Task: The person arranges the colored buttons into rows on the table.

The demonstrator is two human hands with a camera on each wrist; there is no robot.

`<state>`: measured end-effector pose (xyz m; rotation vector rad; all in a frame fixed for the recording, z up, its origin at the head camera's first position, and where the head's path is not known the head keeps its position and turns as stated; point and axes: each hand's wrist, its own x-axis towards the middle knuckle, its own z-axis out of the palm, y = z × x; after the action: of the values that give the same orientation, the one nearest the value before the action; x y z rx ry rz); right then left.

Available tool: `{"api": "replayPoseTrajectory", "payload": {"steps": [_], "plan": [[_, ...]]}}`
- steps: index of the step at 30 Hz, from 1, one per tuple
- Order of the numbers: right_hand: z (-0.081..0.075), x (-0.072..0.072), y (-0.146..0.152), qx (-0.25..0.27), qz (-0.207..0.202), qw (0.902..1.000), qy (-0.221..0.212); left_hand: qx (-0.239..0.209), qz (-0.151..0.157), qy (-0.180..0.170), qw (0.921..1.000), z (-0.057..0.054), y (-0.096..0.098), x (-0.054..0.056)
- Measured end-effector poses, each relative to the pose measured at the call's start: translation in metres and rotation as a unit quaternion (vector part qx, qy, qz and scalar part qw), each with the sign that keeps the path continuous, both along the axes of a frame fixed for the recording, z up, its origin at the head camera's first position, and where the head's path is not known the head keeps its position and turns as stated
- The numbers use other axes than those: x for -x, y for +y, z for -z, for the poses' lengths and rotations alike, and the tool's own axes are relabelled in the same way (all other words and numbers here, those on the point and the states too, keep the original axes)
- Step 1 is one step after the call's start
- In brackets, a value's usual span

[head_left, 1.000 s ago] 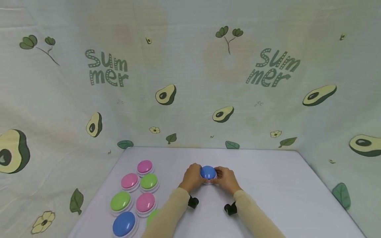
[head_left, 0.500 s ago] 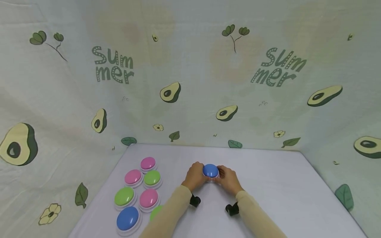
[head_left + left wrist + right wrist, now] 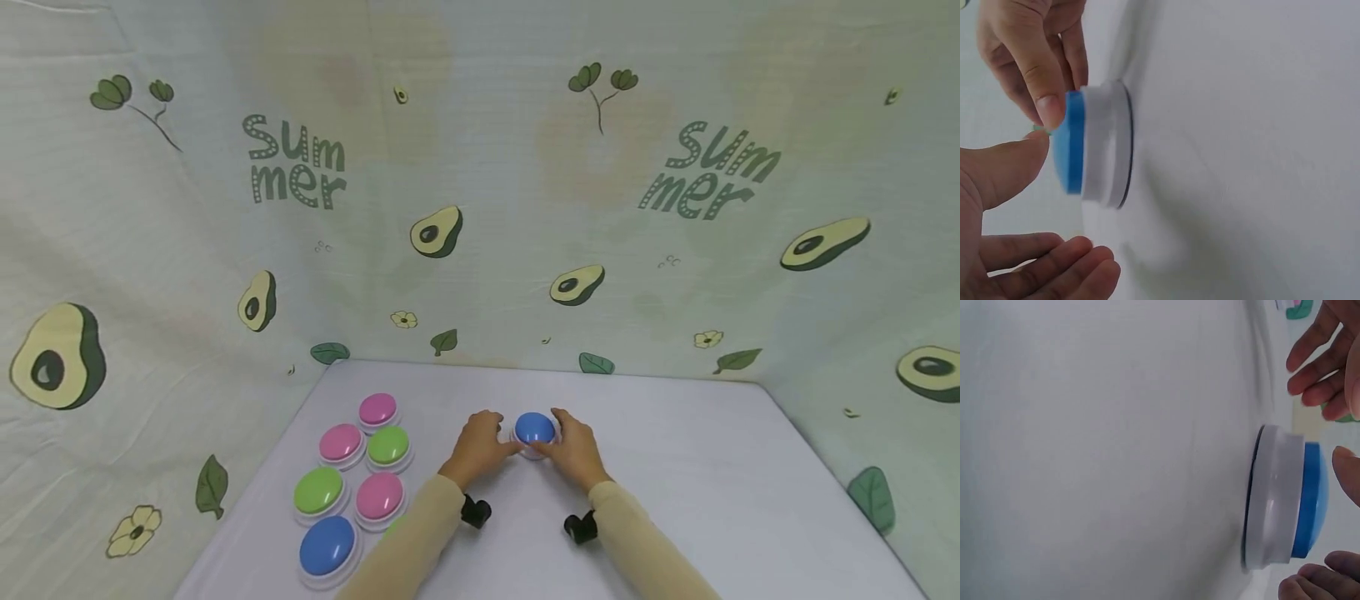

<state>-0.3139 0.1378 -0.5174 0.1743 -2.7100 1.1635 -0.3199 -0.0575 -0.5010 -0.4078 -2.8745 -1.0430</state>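
A push button with a blue dome (image 3: 535, 427) and a white round base sits on the white table between the two hands. The left hand (image 3: 477, 448) is to its left, fingers spread away from the base; in the left wrist view its thumb (image 3: 1007, 172) and its fingers (image 3: 1054, 269) stand apart from the button. On the other side is the right hand (image 3: 574, 452), thumb toward the front of the dome. The right wrist view shows its fingers (image 3: 1322, 584) loosely bent and clear of the white base (image 3: 1272, 503).
On the left of the table (image 3: 675, 467) stand several more such buttons: pink ones (image 3: 340, 442), green ones (image 3: 318, 490) and a blue one (image 3: 327, 546). The left sleeve (image 3: 408, 542) partly covers a green one. A printed cloth (image 3: 495, 167) hangs behind the table.
Both hands have let go of the blue button; the left has drawn back leftward and the right hand's fingers have opened. The head view has shifted slightly, moving the scene rightward.
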Motion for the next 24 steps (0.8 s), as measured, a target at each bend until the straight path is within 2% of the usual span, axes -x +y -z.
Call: {"api": "replayPoseTrajectory", "payload": {"steps": [4,9,13,16,20,24], "plan": [[-0.010,0.000,-0.010,0.006,0.003,0.9999,0.014,0.003,-0.016,0.001,0.9999,-0.010,-0.019,-0.008],[-0.022,-0.002,-0.026,0.026,-0.015,0.9986,0.043,-0.001,-0.039,0.015,0.9991,-0.019,-0.051,-0.018],[-0.025,-0.004,-0.042,0.038,-0.042,0.9976,0.040,0.008,-0.068,0.034,0.9971,-0.025,-0.080,-0.026],[-0.024,-0.003,-0.053,0.051,-0.064,0.9960,0.036,0.034,-0.096,0.037,0.9941,-0.027,-0.100,-0.028],[-0.021,-0.002,-0.072,0.061,-0.093,0.9936,0.019,0.074,-0.130,0.024,0.9884,-0.029,-0.122,-0.031],[-0.018,0.001,-0.094,0.057,-0.124,0.9906,0.009,0.087,-0.150,0.000,0.9848,-0.030,-0.139,-0.036]]}}
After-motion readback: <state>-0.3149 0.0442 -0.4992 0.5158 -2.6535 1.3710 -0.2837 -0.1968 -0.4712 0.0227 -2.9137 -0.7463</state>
